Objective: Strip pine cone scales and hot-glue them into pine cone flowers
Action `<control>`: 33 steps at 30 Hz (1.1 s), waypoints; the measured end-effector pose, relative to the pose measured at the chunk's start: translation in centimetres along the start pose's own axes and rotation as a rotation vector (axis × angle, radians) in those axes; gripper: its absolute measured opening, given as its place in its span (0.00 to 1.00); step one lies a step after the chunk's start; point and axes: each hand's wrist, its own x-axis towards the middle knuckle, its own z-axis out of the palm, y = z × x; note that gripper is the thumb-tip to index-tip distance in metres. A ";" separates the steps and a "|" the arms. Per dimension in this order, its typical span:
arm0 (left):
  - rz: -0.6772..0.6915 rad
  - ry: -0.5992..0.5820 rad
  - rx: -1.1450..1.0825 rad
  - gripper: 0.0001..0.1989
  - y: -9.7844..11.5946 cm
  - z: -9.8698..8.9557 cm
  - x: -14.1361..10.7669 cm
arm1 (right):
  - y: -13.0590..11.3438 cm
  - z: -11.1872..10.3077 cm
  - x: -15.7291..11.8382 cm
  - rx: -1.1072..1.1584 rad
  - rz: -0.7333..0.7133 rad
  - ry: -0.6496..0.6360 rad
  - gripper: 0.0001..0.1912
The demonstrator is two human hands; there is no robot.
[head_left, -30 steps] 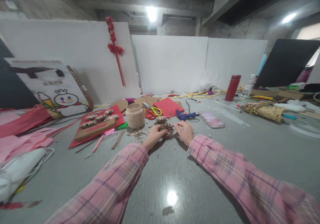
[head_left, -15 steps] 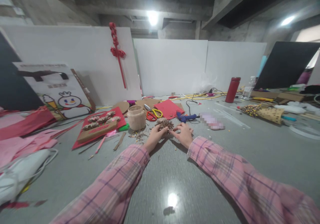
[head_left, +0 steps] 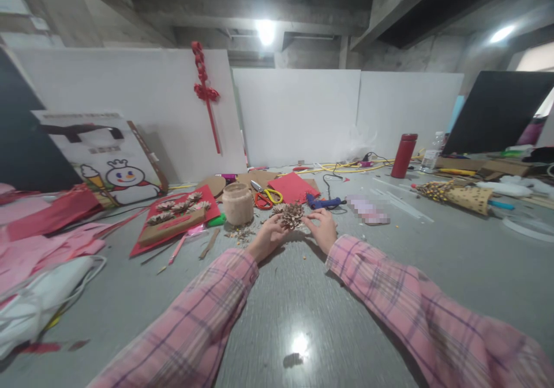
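A brown pine cone (head_left: 293, 217) is held between my two hands, just above the grey table (head_left: 277, 307). My left hand (head_left: 269, 237) grips its left side with the fingers closed round it. On the right side, the fingertips of my right hand (head_left: 322, 228) pinch at the scales. Just behind it, partly hidden, lie more brown scales or another cone. To the left stands a tan round jar (head_left: 238, 204), with crumbs scattered at its base. Scissors (head_left: 261, 194) with red and yellow handles lie behind, and a blue glue gun (head_left: 324, 202) lies behind my right hand.
Left, a red card (head_left: 208, 203) carries pine cone flowers and a cardboard piece. Pink paper (head_left: 47, 255) and a white power strip (head_left: 47, 295) lie at far left. A red thermos (head_left: 403, 156), glue sticks (head_left: 402, 200) and a wrapped bouquet (head_left: 463, 197) are on the right.
The pine cone has been turned and raised a little, so its scales now face me. My right fingers have shifted slightly up and along its right side.
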 end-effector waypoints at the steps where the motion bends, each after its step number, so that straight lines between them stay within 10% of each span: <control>1: -0.004 -0.005 -0.020 0.19 0.0 0.0 0.0 | 0.0 0.0 0.0 0.005 -0.011 0.000 0.11; 27: 0.083 0.117 0.125 0.17 -0.1 -0.1 0.1 | -1.7 -1.1 -0.9 -0.013 -0.271 -0.035 0.10; 33: 0.303 0.439 0.250 0.16 0.1 -0.8 0.3 | -1.4 -1.4 0.1 -0.075 -0.203 0.070 0.10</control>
